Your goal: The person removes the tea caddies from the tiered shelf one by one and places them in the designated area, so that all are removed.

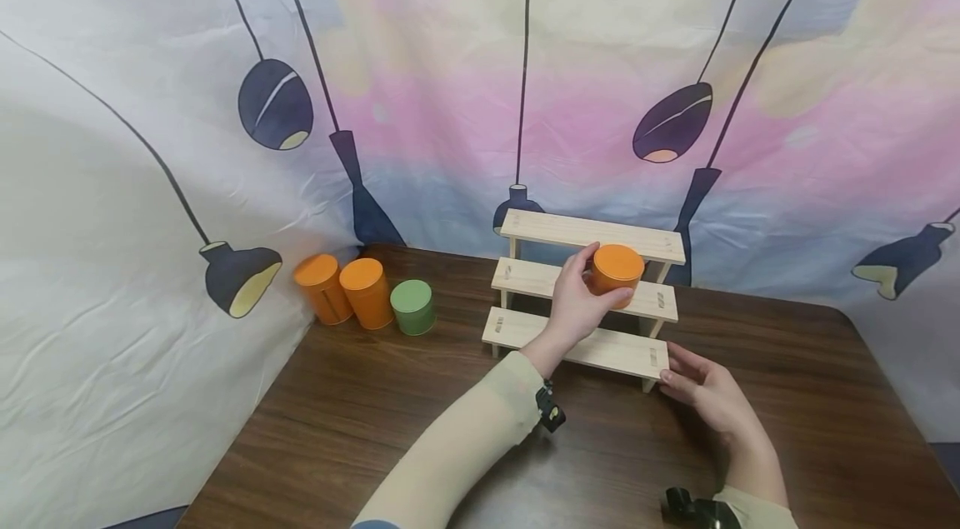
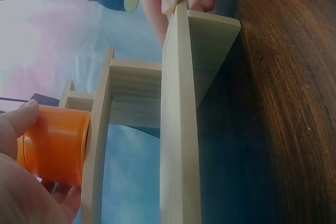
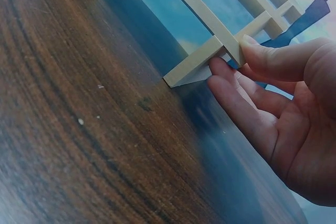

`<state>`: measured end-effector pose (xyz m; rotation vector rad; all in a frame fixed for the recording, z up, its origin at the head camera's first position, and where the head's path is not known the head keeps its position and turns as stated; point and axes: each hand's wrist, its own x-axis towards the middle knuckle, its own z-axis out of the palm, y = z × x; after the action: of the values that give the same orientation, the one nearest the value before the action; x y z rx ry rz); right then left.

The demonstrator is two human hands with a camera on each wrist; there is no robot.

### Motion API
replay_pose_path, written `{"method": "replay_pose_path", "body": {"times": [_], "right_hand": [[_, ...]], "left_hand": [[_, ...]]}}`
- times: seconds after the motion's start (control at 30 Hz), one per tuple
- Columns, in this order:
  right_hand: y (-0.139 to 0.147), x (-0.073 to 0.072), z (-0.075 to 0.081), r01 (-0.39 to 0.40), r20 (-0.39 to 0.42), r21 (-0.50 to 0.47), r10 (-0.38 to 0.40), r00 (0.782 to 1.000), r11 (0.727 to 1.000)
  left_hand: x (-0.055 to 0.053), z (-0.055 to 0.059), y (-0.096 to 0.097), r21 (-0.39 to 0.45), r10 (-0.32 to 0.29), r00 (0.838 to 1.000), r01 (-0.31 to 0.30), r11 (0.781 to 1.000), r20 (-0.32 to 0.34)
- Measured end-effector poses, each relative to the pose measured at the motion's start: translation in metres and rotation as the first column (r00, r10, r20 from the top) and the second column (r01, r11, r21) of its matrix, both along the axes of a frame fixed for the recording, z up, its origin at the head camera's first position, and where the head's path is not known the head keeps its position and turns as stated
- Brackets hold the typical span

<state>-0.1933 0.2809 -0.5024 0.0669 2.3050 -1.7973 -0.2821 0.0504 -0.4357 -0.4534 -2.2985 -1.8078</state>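
Note:
My left hand point(image 1: 577, 301) holds a short orange tin point(image 1: 618, 264) between thumb and fingers at the right part of the wooden rack's middle tier point(image 1: 528, 276). In the left wrist view, the tin's base point(image 2: 84, 148) is against or very near that tier's board; which of the two, I cannot tell. With its thumb and fingers, my right hand point(image 1: 708, 386) pinches the right end of the bottom tier point(image 1: 611, 348). The right wrist view has the thumb on the board's end point(image 3: 239, 51) and the fingertips below it.
Two taller orange tins point(image 1: 322, 289) and a green tin point(image 1: 413, 308) stand together at the table's back left. Above the middle tier is the rack's top tier point(image 1: 592, 231). A printed cloth point(image 1: 442, 96) hangs behind the brown wooden table point(image 1: 360, 421).

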Motion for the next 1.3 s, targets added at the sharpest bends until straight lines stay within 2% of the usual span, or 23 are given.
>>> {"method": "replay_pose_path", "body": {"times": [0.5, 0.83, 1.07, 1.3], "right_hand": [[-0.001, 0.0, 0.001, -0.002, -0.001, 0.003, 0.002, 1.0, 1.0], [0.0, 0.0, 0.0, -0.001, -0.002, 0.012, 0.001, 1.0, 1.0], [0.0, 0.0, -0.001, -0.006, -0.002, 0.013, 0.006, 1.0, 1.0], [0.0, 0.0, -0.001, 0.001, -0.005, 0.01, -0.001, 1.0, 1.0]], "left_hand": [[0.0, 0.002, -0.002, -0.002, 0.008, 1.0, -0.008, 1.0, 0.011], [0.003, 0.005, -0.004, 0.025, -0.01, 1.0, 0.01, 1.0, 0.021], [0.011, 0.011, -0.012, 0.065, -0.047, 0.999, 0.046, 0.997, 0.019], [0.023, 0.019, -0.033, 0.133, -0.104, 0.995, 0.103, 0.986, 0.001]]}}
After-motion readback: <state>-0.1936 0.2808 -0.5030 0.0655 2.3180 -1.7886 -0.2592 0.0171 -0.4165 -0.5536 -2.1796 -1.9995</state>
